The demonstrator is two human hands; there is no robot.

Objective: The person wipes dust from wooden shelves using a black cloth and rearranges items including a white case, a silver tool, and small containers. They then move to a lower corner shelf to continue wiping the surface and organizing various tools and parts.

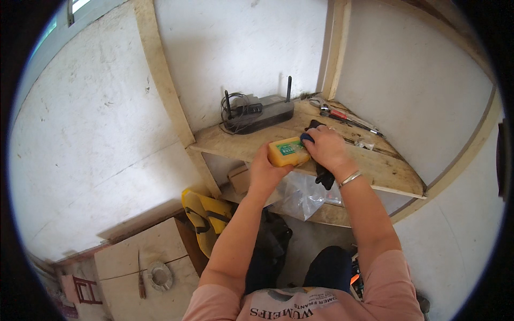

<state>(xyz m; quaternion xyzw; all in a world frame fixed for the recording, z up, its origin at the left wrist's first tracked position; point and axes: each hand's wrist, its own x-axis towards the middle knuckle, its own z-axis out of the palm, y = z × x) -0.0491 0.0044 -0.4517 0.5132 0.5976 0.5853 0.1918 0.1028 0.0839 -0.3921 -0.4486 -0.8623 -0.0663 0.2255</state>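
A yellow plastic bottle (277,157) with a green label lies tilted sideways above the front edge of the wooden shelf. My left hand (264,172) is closed round its base end. At the other end is a dark blue cap (307,137), gripped by the fingers of my right hand (329,148). Whether the cap is still seated on the neck cannot be told, since the fingers cover that part. Something black and soft, like a glove or cloth (324,177), hangs over the shelf edge below my right hand.
A black router (262,115) with two antennas and coiled cable stands on the corner shelf (391,170). Red-handled tools (338,114) lie behind my right hand. Below are a clear plastic bag (302,195), a yellow case (201,216) and a board (120,273) bearing a round ashtray-like dish (159,275).
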